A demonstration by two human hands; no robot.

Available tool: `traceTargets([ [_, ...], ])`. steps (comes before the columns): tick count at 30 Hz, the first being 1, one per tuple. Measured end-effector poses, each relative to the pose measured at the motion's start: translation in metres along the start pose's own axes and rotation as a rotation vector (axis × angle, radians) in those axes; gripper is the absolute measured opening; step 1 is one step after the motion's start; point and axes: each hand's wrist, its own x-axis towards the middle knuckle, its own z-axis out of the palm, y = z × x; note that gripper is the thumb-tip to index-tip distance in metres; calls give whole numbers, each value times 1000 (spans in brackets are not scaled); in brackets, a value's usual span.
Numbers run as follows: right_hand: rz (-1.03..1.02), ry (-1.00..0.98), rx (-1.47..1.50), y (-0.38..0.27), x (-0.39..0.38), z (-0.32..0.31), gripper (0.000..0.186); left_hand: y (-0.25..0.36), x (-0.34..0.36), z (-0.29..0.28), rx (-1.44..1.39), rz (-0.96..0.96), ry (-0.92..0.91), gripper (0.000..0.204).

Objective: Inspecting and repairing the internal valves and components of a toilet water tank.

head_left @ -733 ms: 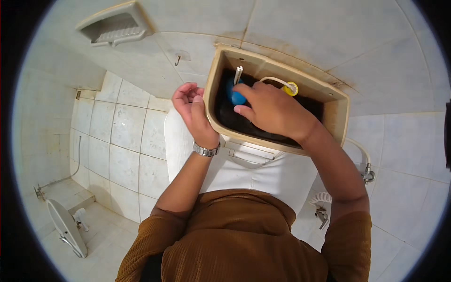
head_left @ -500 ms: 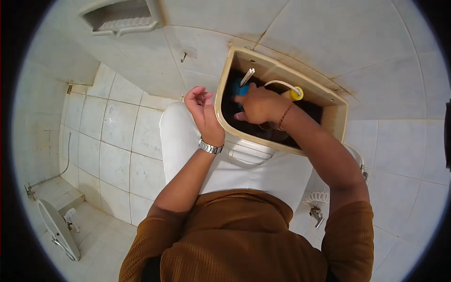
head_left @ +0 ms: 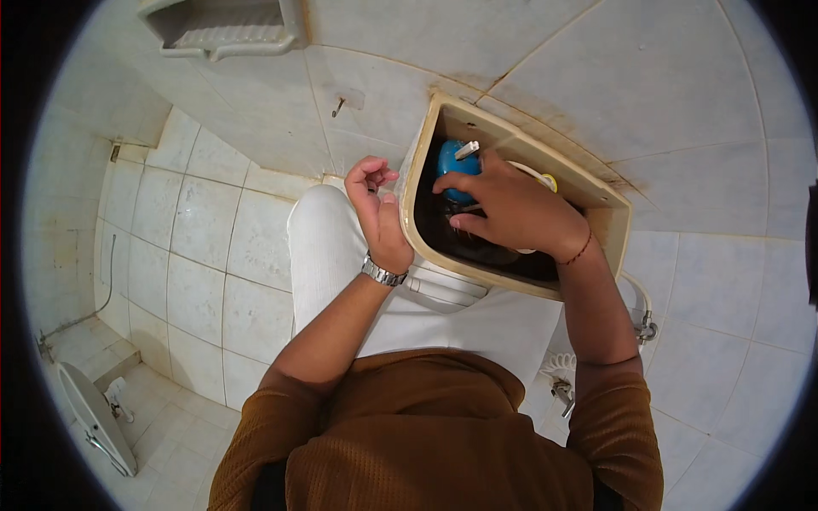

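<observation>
An open toilet cistern (head_left: 415,226), beige-rimmed and dark inside, stands in front of me without a lid. My right hand (head_left: 530,209) reaches into it, thumb and index finger spread apart with nothing visible between them. Just left of those fingers is a rounded blue fitting (head_left: 457,162), and the index finger overlaps its lower part; whether they touch I cannot tell. A white upright stem (head_left: 467,150) rises beside the fitting. Behind my right hand a yellow cap (head_left: 550,181) partly shows. My left hand (head_left: 381,217) leans its wrist side against the cistern's left outer wall, fingers loosely curled and empty.
The tiled wall (head_left: 673,94) runs right behind the cistern. A soap dish (head_left: 226,30) and a small hook (head_left: 338,107) are fixed to the wall. At the right, a hose with a valve (head_left: 646,328) hangs low. A washbasin (head_left: 94,417) stands lower left.
My right hand has drawn back slightly to the right and its fingers have spread, so more of the blue fitting shows. The left hand stays by the cistern's edge.
</observation>
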Motion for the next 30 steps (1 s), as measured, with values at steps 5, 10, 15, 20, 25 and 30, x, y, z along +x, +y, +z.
traceTargets([
  [5,-24,0,19,8,-1,0,43,-1,1,0,-8,-6,-13,48],
  [10,-35,-4,23,11,1,0,47,-3,2,-1,-1,-15,-12,48],
  [15,-51,-26,13,13,2,-1,48,-7,1,-2,21,-19,1,49],
  [20,-63,-22,40,15,-1,1,52,-6,0,-2,3,-21,0,48],
  [25,-40,-44,43,13,-3,-2,54,-3,1,-2,17,-24,-9,48],
  [30,-36,-23,39,10,-5,-6,56,-5,1,-3,22,-23,-9,47],
])
